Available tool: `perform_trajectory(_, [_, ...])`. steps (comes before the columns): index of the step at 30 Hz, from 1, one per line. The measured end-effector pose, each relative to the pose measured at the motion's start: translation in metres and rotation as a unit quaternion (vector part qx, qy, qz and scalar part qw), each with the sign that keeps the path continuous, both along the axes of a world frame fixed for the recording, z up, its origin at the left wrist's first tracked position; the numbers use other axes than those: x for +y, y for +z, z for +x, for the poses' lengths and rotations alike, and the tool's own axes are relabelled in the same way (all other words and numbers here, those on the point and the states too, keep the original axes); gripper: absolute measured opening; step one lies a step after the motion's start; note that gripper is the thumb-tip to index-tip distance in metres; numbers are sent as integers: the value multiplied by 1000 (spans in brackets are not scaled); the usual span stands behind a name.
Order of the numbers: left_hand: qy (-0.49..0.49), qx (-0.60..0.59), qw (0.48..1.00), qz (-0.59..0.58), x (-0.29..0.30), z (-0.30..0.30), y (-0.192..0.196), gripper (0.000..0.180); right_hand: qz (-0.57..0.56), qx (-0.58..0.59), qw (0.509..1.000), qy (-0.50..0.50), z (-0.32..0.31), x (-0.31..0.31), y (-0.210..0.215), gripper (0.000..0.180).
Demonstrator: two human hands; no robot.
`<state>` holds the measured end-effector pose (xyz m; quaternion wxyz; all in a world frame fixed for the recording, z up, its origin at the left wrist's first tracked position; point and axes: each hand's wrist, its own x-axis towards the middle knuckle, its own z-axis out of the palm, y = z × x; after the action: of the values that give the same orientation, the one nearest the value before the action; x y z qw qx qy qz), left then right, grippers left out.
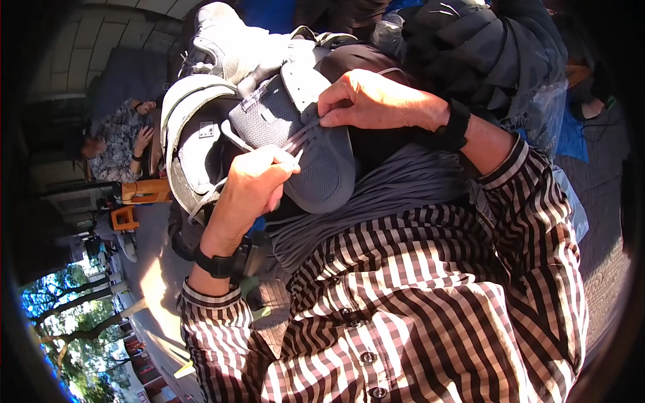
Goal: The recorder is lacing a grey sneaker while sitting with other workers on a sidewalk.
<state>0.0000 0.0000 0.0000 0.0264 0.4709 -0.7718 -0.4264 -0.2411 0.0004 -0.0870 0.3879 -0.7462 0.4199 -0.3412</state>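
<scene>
A grey shoe (327,176) with a mesh toe and a padded tongue (263,115) lies in front of me, its toe toward my body. My left hand (252,180) is closed in a pinch on a pale shoelace (299,156) at the shoe's near left side. My right hand (379,101) pinches the shoe's eyelet edge, where laces cross toward its fingertips. Whether a lace is also between those fingers is hidden. Under the shoe and across my lap spreads a thick bundle of grey shoelaces (403,181).
Left of the shoe lies another grey-and-white shoe (191,144), its opening facing up. A white shoe (218,40) sits beyond it. Dark laces (477,50) in clear plastic lie at the far right. A person (124,144) sits at left near an orange stool (144,191).
</scene>
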Motion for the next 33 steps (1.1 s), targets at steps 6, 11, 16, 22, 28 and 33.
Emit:
perform_trajectory(6, [168,120,955,212,7,5,3,14,-57,-8,998,-14,2,-3,-6,17])
perform_trajectory(11, [16,109,994,-9,4,13,-17,10,-54,-21,998,-21,0,-3,-8,16])
perform_trajectory(16, [-237,-210,754,-576,11,14,-20,8,-76,-23,997,-15,0,0,-7,16])
perform_trajectory(22, [-67,-12,912,-405,14,6,-30,9,-79,-19,997,-17,1,-1,-10,15])
perform_trajectory(28, [71,93,987,-107,17,1,-10,4,-73,-24,997,-19,1,0,-10,15])
perform_trajectory(33, [91,46,993,52,13,1,-1,15,-72,-25,997,-20,2,2,-11,15])
